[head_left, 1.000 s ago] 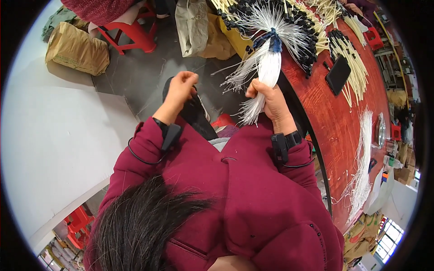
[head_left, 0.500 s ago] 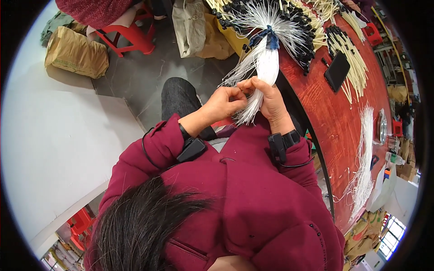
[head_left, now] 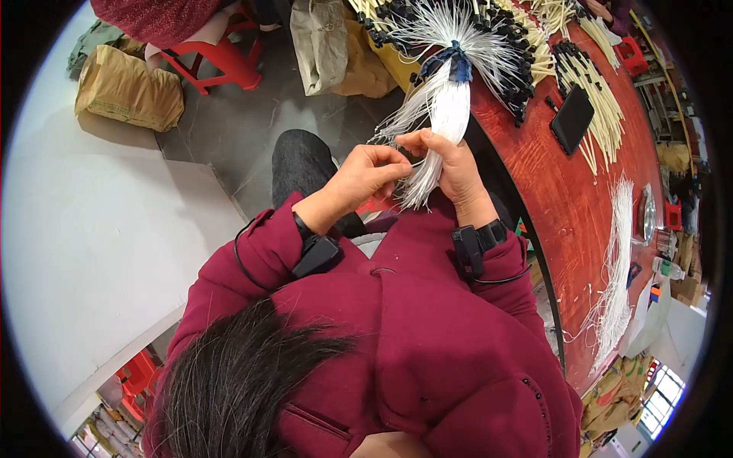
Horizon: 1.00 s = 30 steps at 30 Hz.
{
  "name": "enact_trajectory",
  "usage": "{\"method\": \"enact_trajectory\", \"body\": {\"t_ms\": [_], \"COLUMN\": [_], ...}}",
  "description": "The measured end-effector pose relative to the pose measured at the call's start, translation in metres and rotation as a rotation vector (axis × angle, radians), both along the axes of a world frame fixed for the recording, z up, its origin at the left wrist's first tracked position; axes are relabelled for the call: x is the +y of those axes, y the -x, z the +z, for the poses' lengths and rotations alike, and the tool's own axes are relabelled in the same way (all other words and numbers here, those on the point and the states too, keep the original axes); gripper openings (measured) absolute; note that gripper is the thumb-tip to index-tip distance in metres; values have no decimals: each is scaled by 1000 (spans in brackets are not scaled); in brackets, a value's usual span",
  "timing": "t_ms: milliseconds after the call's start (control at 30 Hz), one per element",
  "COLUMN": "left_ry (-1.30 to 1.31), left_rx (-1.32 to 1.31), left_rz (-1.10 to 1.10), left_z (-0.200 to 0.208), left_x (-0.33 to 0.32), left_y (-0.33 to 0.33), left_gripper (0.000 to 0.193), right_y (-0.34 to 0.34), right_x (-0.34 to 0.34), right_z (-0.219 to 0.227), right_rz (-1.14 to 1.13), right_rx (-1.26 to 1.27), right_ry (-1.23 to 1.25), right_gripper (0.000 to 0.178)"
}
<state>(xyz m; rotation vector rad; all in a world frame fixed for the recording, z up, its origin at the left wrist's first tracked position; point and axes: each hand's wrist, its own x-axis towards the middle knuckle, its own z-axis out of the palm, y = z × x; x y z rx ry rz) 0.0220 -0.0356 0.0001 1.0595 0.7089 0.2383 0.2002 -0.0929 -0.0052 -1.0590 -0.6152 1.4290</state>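
A thick bundle of thin white strings (head_left: pixel 449 111) hangs over the table's near edge, bound higher up with a dark blue cloth tie (head_left: pixel 460 64). My right hand (head_left: pixel 460 174) is closed around its lower part, thumb on top, and loose string ends fan out below. Just left of the bundle is my left hand (head_left: pixel 359 182), thumb and fingertips pinched together. Whatever sits in that pinch is too fine to make out. Beyond the tie, the strings spread toward black-ended pieces (head_left: pixel 521 65) with cream sticks.
On the red-brown table (head_left: pixel 534 183) lie a black phone (head_left: pixel 572 120), cream sticks with black ends (head_left: pixel 599 103) and a second heap of white strings (head_left: pixel 617 267). A red stool (head_left: pixel 221 69), a person's sleeve and paper sacks (head_left: pixel 130 88) are at the far left. A white panel (head_left: pixel 114 259) stands left.
My left hand has drawn a little to the left, away from the bundle, its fingers still pinched. My right hand keeps its hold on the strings.
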Motion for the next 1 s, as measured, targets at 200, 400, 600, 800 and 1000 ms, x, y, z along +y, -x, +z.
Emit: {"method": "enact_trajectory", "body": {"t_ms": [200,400,600,800,1000], "left_ry": [86,-5,-367,-159,52], "left_rx": [-48,-11,21,19,25], "left_rz": [38,12,-56,-39,3], "left_z": [-4,7,1,5,2], "left_x": [5,2,-3,1,8], "left_y": [12,13,5,0,8], "left_gripper": [15,15,14,14,14], "right_y": [0,4,4,4,4], "right_x": [3,2,2,3,3], "right_z": [-4,-1,1,-1,-4], "right_rz": [-13,-83,-89,-95,-137], "right_rx": [-108,-183,-208,-182,-164], "right_ry": [16,55,79,82,107], "right_gripper": [28,20,15,16,17]}}
